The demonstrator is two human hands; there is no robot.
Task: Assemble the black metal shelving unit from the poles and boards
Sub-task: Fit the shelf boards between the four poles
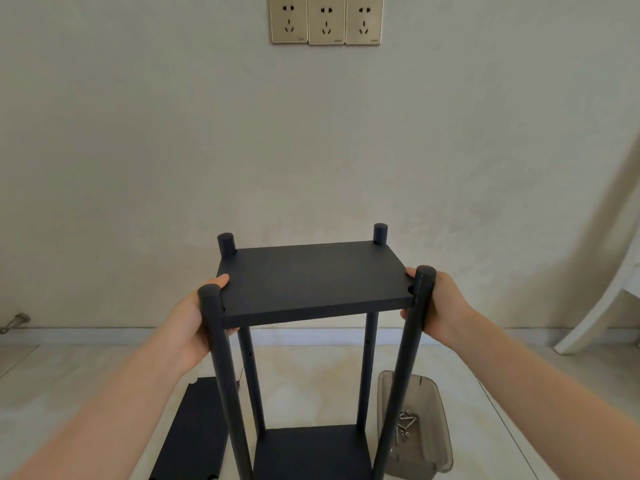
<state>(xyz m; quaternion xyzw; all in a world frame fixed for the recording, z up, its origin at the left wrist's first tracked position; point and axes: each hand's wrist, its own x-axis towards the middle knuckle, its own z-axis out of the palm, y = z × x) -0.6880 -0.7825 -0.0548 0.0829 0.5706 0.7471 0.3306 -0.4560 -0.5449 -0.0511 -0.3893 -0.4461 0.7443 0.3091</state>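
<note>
In the head view, the left hand (192, 323) grips the left short edge of the top board (311, 282), thumb lying on its upper face and fingers curled underneath. The right hand (441, 306) holds the opposite short edge the same way. The board sits between both hands, just below the tops of four upright black poles. The front-left pole (221, 375) crosses in front of the left hand, and the front-right pole (405, 358) partly hides the right hand's fingers. The back-left pole (227, 244) and back-right pole (380, 233) stand at the board's far corners. A lower board (311, 452) joins the poles near the floor. A spare board (194, 434) lies on the tiles at left. A clear plastic bin (433, 403) holding screws (407, 424) stands just right of the frame. Three wall sockets (325, 19) are above.
</note>
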